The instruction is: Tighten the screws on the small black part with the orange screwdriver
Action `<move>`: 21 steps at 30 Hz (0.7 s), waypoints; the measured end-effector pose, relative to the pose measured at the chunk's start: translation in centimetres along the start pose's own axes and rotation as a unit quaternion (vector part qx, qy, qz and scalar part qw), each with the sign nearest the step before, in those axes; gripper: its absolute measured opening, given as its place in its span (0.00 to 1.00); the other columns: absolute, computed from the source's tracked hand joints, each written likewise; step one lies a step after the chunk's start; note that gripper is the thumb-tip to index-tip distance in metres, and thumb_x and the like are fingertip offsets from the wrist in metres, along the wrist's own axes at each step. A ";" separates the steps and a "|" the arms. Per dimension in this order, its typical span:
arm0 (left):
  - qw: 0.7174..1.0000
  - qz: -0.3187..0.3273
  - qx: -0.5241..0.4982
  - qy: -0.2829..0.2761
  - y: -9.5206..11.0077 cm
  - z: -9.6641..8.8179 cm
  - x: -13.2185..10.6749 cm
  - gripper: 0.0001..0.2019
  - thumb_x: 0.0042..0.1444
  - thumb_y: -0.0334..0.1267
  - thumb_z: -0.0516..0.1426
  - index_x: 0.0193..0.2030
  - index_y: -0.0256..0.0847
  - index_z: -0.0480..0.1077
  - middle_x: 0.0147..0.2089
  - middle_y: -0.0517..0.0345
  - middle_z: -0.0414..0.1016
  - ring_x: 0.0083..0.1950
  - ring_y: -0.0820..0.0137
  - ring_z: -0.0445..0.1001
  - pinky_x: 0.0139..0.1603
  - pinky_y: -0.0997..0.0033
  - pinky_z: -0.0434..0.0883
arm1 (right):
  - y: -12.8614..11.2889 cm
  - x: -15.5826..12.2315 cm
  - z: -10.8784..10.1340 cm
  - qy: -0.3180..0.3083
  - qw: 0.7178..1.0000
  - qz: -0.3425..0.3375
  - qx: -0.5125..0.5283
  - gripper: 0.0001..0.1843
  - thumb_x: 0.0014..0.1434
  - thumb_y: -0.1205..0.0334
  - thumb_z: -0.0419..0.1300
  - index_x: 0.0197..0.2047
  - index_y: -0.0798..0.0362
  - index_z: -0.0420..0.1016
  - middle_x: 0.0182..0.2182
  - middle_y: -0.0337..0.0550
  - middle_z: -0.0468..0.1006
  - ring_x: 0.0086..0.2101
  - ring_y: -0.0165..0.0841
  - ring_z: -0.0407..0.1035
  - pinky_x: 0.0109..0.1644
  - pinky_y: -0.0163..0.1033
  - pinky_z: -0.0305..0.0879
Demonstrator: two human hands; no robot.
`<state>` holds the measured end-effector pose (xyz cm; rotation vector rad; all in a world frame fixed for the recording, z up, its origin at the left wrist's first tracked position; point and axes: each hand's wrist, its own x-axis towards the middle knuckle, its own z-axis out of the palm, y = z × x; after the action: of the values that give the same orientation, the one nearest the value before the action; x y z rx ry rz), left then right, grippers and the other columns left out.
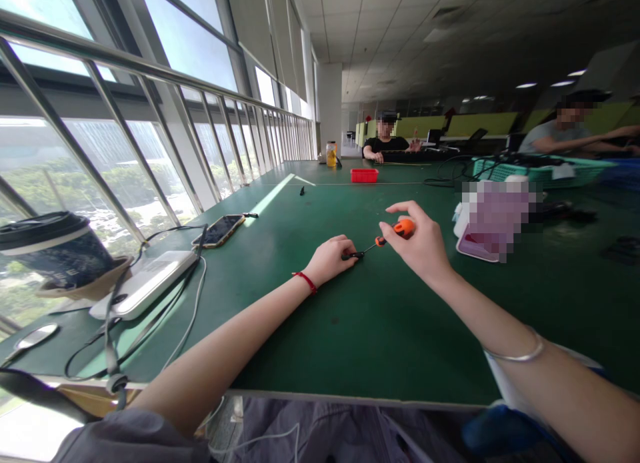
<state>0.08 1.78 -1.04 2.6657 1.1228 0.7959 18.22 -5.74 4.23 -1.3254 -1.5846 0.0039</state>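
At your left hand's (331, 260) fingertips: small black part (359, 255), pinched low over the surface (320, 350), presumably steadied against the screwdriver (405, 228) tip. Rightward, your right hand (423, 244) curls around its handle, index lifted; can't tell if it's gripping.

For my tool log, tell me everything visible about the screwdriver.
The screwdriver has a bulging orange handle with black sections, apparently plastic, and a slim metallic-looking shaft. It slants above the green table, handle at the right hand, whose thumb crosses it, shaft pointing down to a small black part held by the left hand. The tip is indistinct.
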 end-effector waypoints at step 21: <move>1.000 -0.009 0.005 -0.012 0.1 -0.1 0.0 0.04 0.52 0.37 0.57 0.32 0.40 0.70 0.35 0.58 0.72 0.37 0.70 0.70 0.36 0.72 0.67 | -0.2 0.0 -0.1 -0.005 0.999 0.001 -0.040 0.19 0.52 0.46 0.56 0.42 0.49 0.68 0.20 0.35 0.70 0.23 0.33 0.65 0.27 0.36 0.56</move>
<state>0.07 1.74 -0.91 2.6623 1.1474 0.7547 18.19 -5.90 4.38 -1.3907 -1.6062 -0.0514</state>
